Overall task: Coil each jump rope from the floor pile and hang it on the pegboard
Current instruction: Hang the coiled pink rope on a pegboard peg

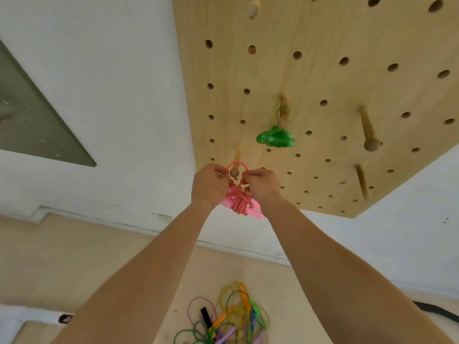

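A coiled pink jump rope [239,203] with pink handles hangs between my hands in front of the wooden pegboard [323,78]. My left hand [210,183] and my right hand [260,183] each pinch one side of its pink loop, which arches over a wooden peg [236,165]. A coiled green jump rope [274,137] hangs from a peg higher up and to the right. On the floor below lies a tangled pile of ropes [231,319] in green, purple, orange and yellow.
Two bare wooden pegs [368,130] [362,181] stick out of the board to the right, and another [254,7] near the top. A white wall lies left of the board, with a grey-green panel [32,125] on it. A dark cable [437,311] runs along the floor at right.
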A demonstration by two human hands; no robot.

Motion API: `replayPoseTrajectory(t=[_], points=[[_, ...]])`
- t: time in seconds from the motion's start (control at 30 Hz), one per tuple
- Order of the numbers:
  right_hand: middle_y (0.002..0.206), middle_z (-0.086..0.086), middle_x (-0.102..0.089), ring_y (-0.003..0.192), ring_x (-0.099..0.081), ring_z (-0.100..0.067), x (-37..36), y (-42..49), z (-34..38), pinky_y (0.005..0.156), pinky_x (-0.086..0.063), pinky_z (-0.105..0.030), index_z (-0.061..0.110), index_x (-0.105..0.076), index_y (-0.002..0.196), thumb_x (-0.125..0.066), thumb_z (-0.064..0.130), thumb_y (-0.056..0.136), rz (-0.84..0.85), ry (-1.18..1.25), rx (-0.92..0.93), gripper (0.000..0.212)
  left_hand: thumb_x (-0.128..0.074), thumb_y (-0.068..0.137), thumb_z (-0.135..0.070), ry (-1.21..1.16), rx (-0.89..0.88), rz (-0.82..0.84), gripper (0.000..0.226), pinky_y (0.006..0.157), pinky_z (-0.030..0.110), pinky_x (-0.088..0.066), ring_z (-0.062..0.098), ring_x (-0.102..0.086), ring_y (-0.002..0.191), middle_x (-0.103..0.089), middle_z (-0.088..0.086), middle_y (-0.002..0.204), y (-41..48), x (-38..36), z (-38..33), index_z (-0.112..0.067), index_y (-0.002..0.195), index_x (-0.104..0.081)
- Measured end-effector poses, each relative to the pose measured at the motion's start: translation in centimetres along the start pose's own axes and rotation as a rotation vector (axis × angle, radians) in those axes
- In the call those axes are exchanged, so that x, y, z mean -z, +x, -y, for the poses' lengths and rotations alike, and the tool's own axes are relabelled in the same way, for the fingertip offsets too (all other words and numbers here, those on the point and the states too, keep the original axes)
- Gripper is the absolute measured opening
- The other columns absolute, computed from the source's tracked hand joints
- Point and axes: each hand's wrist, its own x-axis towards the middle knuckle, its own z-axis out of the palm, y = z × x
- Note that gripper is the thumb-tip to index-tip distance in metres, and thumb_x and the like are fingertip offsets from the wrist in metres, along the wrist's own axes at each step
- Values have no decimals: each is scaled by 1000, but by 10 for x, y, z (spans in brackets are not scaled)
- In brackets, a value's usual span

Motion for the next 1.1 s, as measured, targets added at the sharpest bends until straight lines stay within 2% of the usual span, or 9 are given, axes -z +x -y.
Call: replayPoseTrajectory(t=[0.2, 0.3, 0.4, 0.53, 0.6, 0.7, 0.83, 0.97, 1.1], points=[[90, 4, -72, 89, -69, -22, -12, 24, -6, 82, -58, -39, 22, -74, 91, -62, 17, 94, -8, -3, 82, 13, -60, 89, -17, 44, -59, 10, 13, 60, 7, -34, 12, -58, 83, -66, -8, 93, 31, -9, 7, -22, 100, -67], [88, 3, -70, 86, -65, -19, -16, 31, -6, 76, -54, -33, 19, -75, 95, -61, 13, 94, 20, -48, 87, 15, -61, 90, -17, 90, -92, 23, 12, 56, 5, -35, 10, -57, 77, -65, -8, 91, 39, -13, 11, -22, 100, -66], [78, 5, -68, 80, -62, -20, -18, 37, -5, 73, -54, -33, 24, -72, 81, -58, 8, 92, 47, -68, 82, 23, -60, 90, -18, 124, -133, 35, 12, 54, 6, -34, 5, -53, 72, -62, -10, 85, 46, -17, 14, -22, 101, -65], [78, 3, -67, 71, -59, -16, -14, 42, -2, 55, -46, -18, 17, -73, 90, -57, 7, 93, 77, -113, 92, 20, -63, 83, -21, 27, -125, 71, 13, 69, 16, -44, 13, -61, 82, -63, -14, 80, 52, -15, 11, -25, 95, -65], [85, 1, -70, 78, -61, -18, -11, 44, -2, 63, -50, -18, 14, -76, 100, -57, 7, 91, 82, -104, 83, 22, -63, 83, -19, 5, -131, 89, 16, 72, 12, -43, 14, -60, 85, -65, -11, 85, 53, -11, 10, -21, 98, -67], [103, -4, -71, 91, -66, -23, -4, 45, -5, 82, -54, -33, 16, -71, 115, -57, 9, 90, 60, -171, 72, 30, -57, 92, -15, 85, -158, 53, 19, 65, 2, -36, 12, -60, 88, -69, -7, 99, 50, -2, 10, -18, 107, -68], [116, -8, -69, 102, -68, -29, 15, 31, -2, 89, -56, -41, 13, -68, 120, -57, 12, 91, 31, -247, 44, 31, -56, 95, -20, 160, -103, 67, 21, 63, 9, -41, 15, -65, 84, -72, -2, 106, 34, 22, 11, -22, 112, -67], [105, -8, -68, 88, -63, -27, 39, 0, 12, 67, -50, -31, 9, -67, 119, -54, 13, 92, 30, -452, 102, 31, -56, 94, -26, 318, -51, 179, 29, 93, 34, -51, 22, -64, 105, -65, 0, 124, 12, 51, 6, -22, 122, -63], [124, -5, -63, 105, -63, -26, 54, -44, 29, 92, -53, -40, 15, -63, 128, -56, 17, 92, 19, -704, 194, 37, -56, 94, -35, 419, -70, 249, 37, 98, 36, -48, 23, -60, 112, -64, 2, 124, -18, 82, -7, -21, 128, -59]])
